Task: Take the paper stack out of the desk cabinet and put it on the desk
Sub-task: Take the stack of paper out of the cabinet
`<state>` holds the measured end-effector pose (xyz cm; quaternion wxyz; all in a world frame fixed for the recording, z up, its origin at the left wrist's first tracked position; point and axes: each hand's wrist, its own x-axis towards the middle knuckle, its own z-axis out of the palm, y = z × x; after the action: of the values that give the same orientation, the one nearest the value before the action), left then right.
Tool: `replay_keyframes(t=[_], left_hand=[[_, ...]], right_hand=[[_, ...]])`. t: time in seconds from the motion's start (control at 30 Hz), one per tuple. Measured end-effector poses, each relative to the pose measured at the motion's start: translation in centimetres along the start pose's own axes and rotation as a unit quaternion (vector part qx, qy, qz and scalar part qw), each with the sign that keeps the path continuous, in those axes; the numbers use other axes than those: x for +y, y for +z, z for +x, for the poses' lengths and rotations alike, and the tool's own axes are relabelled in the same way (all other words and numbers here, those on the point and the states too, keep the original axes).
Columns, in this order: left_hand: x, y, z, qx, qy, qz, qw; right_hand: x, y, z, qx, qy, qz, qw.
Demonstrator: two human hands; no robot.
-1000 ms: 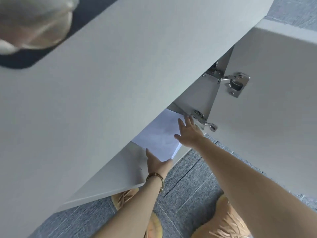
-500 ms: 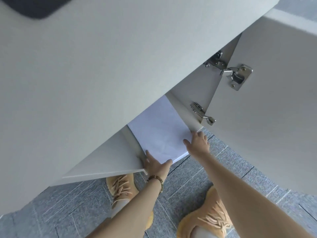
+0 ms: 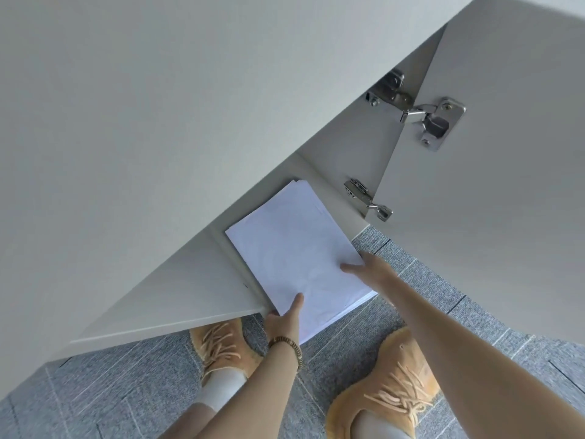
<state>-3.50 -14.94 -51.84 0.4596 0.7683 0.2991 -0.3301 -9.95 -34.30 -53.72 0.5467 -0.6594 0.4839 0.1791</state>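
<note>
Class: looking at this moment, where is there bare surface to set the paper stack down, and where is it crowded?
Bare: the desk top, all of it in view. Crowded: the cabinet mouth, where both hands hold the paper stack between the doors.

The paper stack [image 3: 294, 258] is matt white sheets, faintly creased on top. The bench [image 3: 158, 122] and cabinet door [image 3: 493, 217] look like smooth matt pale-grey laminate board. 2 hinges [image 3: 433, 120] are shiny bare metal. The floor [image 3: 126, 384] is rough grey woven carpet. The shoes [image 3: 389, 394] look like tan suede, with a beaded bracelet [image 3: 289, 346] on the left wrist
</note>
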Motion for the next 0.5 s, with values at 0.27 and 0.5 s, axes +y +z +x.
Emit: replay_keyframes(t=[0.27,0.5], left_hand=[[1.8,-3.4,-3.6,-0.071,0.062,0.052,0.994],[3.0,-10.4,-15.2,-0.149,0.102,0.133,0.974]], right_hand=[[0.0,0.7,-6.0,0.028,0.025,0.022,0.999],[1.1,-1.6,-19.0,0.061,0.040,0.023,0.997]])
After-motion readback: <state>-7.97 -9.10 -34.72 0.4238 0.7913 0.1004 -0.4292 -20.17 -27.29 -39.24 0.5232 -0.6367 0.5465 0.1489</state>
